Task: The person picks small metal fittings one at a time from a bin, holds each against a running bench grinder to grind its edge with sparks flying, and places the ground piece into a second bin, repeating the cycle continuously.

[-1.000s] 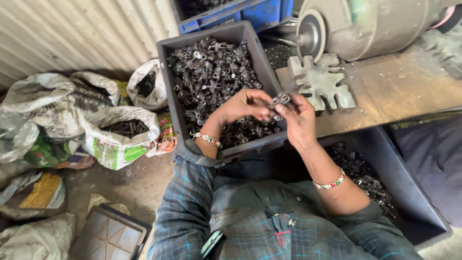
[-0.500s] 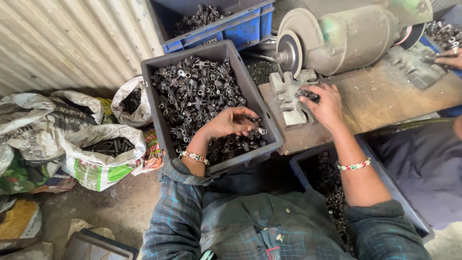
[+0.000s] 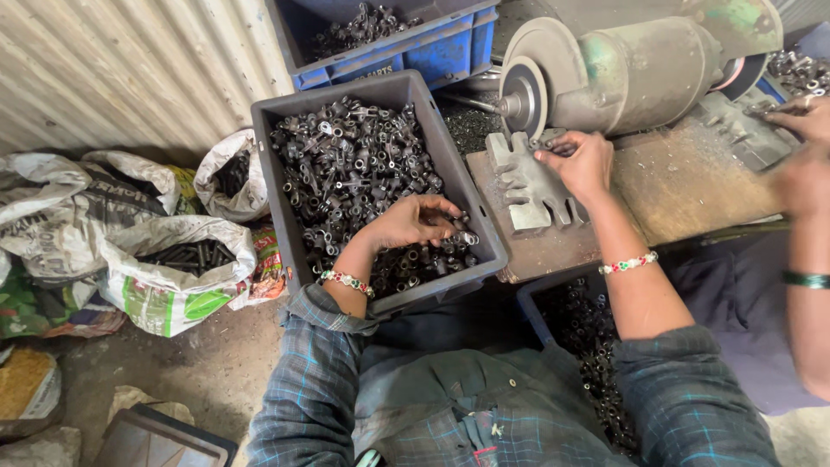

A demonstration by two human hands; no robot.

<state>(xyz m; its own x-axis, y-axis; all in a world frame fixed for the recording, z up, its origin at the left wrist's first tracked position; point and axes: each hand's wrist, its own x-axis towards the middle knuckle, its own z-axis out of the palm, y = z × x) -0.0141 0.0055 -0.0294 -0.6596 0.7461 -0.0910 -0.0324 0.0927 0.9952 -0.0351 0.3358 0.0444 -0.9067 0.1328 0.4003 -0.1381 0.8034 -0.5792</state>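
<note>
There is just one camera, worn on the person's head, and it looks almost straight down from close above, past their checked shirt at the bottom edge and out to their left hand [image 3: 415,220] and right hand [image 3: 581,163]. It faces forward over a grey bin [image 3: 285,186] of small metal parts in the middle, a wooden bench [image 3: 683,186] with a grinding machine [image 3: 631,73] at the top right, and sacks [image 3: 173,277] on the floor to the left. With only this view, no other picture shares any part of the scene.
</note>
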